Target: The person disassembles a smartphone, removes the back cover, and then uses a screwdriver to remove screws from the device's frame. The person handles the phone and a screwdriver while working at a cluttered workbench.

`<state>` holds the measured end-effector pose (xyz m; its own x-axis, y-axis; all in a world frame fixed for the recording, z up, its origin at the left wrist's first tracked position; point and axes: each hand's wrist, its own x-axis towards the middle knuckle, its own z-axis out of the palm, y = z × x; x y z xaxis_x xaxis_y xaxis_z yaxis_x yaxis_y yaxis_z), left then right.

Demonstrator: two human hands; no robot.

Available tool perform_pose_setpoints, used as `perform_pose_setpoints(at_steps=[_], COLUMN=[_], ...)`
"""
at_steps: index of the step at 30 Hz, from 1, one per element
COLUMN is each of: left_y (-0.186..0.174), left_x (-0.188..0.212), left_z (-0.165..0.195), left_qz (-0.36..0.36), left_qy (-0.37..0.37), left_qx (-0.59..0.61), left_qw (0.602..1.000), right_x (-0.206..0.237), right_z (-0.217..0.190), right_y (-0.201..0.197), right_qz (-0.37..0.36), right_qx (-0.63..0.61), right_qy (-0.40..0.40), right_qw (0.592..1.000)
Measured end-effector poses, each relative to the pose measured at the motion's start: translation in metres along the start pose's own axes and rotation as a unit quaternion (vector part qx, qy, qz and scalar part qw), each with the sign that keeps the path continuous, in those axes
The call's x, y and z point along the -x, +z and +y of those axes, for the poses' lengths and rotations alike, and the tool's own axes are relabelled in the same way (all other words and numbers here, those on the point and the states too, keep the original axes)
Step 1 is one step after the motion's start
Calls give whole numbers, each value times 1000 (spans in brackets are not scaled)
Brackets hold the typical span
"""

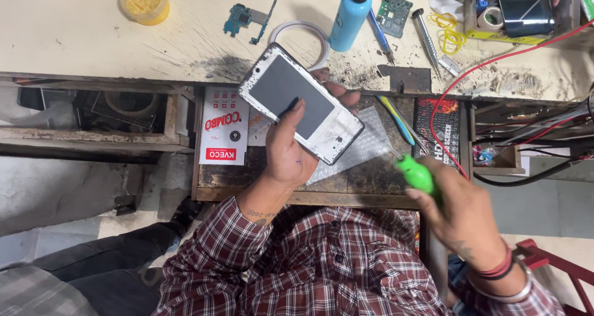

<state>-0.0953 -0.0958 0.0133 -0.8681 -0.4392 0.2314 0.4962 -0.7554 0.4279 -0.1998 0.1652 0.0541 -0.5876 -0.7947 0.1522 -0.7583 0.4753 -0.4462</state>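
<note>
Your left hand (286, 149) grips the white-framed, grey-backed flat phone chassis (301, 103) by its edges, thumb across the back, held tilted over the open wooden drawer (260, 189). It's prob. light, thin, rigid but crack-prone & slick, so keep to the frame rails, not the panel. Your right hand (461, 214) is wrapped round a green-handled screwdriver (416, 173).

Scratched, stained wooden bench (93, 37); matt grey phone panel (291, 96); glossy green plastic handle (416, 173).
</note>
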Motion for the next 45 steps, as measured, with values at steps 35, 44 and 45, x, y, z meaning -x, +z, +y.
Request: perform_pose_setpoints(at_steps=[35,44,45], left_y=[18,15,15], left_x=[13,18,19], left_z=[-14,-20,-20], left_qz=[4,5,2], left_qy=[-5,-2,3], left_qx=[-54,-64,-68], left_qw=[999,998,998], right_x=[-11,-12,-12], right_z=[12,9,9], right_y=[34,34,34], right_qz=[70,62,62], right_qx=[56,50,51], right_qy=[-1,-2,-3], right_qw=[996,997,997])
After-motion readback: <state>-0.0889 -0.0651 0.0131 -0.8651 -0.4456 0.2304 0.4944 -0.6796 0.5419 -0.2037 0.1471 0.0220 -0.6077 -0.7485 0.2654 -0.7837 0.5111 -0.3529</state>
